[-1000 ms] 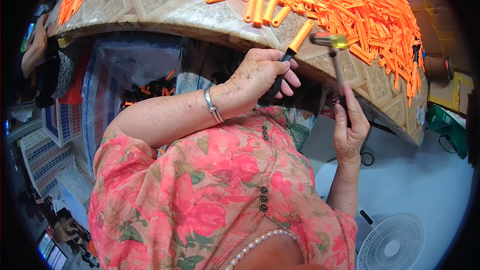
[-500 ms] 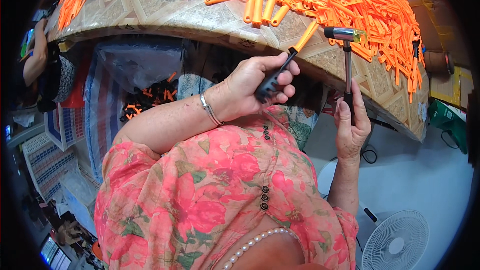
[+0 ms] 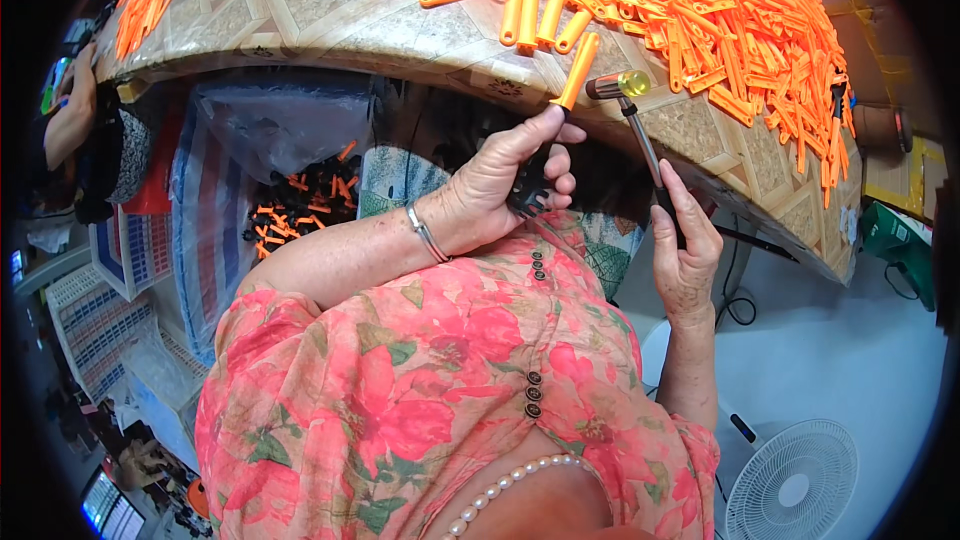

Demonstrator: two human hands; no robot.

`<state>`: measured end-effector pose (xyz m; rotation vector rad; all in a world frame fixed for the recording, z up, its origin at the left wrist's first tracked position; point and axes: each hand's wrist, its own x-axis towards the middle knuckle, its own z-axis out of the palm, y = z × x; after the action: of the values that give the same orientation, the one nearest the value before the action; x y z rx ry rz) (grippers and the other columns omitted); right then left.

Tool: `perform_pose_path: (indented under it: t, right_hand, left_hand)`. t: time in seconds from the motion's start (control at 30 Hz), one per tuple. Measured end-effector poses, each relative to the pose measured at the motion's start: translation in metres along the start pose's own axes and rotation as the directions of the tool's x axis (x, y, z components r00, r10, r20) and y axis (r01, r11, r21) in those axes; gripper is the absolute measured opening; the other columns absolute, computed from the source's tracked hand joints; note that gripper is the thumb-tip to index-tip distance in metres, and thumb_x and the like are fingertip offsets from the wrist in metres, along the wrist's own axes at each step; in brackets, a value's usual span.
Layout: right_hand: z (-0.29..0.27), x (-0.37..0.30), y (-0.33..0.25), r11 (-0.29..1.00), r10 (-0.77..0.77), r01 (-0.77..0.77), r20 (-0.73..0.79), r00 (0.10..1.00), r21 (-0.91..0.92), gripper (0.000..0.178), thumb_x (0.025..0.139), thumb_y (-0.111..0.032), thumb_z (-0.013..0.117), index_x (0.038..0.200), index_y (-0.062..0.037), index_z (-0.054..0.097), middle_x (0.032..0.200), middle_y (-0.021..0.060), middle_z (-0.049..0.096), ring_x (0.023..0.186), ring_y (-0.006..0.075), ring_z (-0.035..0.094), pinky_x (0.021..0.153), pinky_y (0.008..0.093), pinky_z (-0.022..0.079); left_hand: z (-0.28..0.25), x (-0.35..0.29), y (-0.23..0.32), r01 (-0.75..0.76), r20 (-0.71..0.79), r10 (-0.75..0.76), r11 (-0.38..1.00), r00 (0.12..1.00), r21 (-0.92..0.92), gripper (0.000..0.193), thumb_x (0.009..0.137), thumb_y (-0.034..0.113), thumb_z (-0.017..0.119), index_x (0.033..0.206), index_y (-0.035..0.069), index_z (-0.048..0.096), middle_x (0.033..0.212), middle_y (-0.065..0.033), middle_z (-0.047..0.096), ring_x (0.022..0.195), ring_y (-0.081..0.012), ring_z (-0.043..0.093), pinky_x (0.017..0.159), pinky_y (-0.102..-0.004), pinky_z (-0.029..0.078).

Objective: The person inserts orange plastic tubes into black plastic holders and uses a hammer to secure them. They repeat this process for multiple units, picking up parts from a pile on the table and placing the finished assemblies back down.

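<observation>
My left hand is closed around a black toothed part, mostly covered by the fingers. From its upper end, by my thumb, an orange plastic handle points up toward the table. My right hand grips a small mallet by its black grip, the metal shaft slanting up to the left. The mallet head, dark at one end and clear yellow at the other, is close beside the orange handle's right side. Whether they touch I cannot tell.
A large heap of orange handles covers the patterned table. Beneath the table edge, a striped bag holds black-and-orange pieces. A white fan stands lower right. Another person's arm shows at far left.
The mallet has swung left and slightly down, from over the table to beside the orange handle. My left hand has tilted the held piece, so the orange handle stands steeper and farther left.
</observation>
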<state>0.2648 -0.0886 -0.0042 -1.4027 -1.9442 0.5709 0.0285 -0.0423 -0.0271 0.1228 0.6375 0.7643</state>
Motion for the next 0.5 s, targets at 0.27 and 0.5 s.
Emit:
perform_pose_path:
  t: [0.27, 0.5]
  right_hand:
    - [0.005, 0.009, -0.003, 0.998, -0.060, 0.059, -0.012, 0.998, -0.015, 0.050, 0.087, 0.009, 0.062, 0.134, -0.0063, 0.060, 0.107, 0.0135, 0.070, 0.091, 0.0211, 0.067, 0.081, 0.0294, 0.052]
    - [-0.002, 0.011, -0.017, 0.992, -0.121, 0.118, -0.073, 0.990, -0.038, 0.049, 0.084, 0.011, 0.064, 0.131, -0.0026, 0.061, 0.093, 0.0125, 0.068, 0.078, 0.0214, 0.065, 0.070, 0.0290, 0.051]
  left_hand:
    - [-0.003, -0.009, 0.002, -0.163, 0.022, 0.162, 0.969, 0.987, 0.186, 0.030, 0.101, 0.026, 0.055, 0.114, -0.001, 0.060, 0.072, -0.0006, 0.056, 0.067, -0.0125, 0.059, 0.064, -0.0282, 0.052]
    - [0.015, -0.016, 0.016, -0.077, -0.138, 0.144, 0.912, 0.980, 0.403, 0.028, 0.100, 0.021, 0.053, 0.116, -0.001, 0.062, 0.072, 0.0000, 0.061, 0.065, -0.0105, 0.062, 0.055, -0.0227, 0.049]
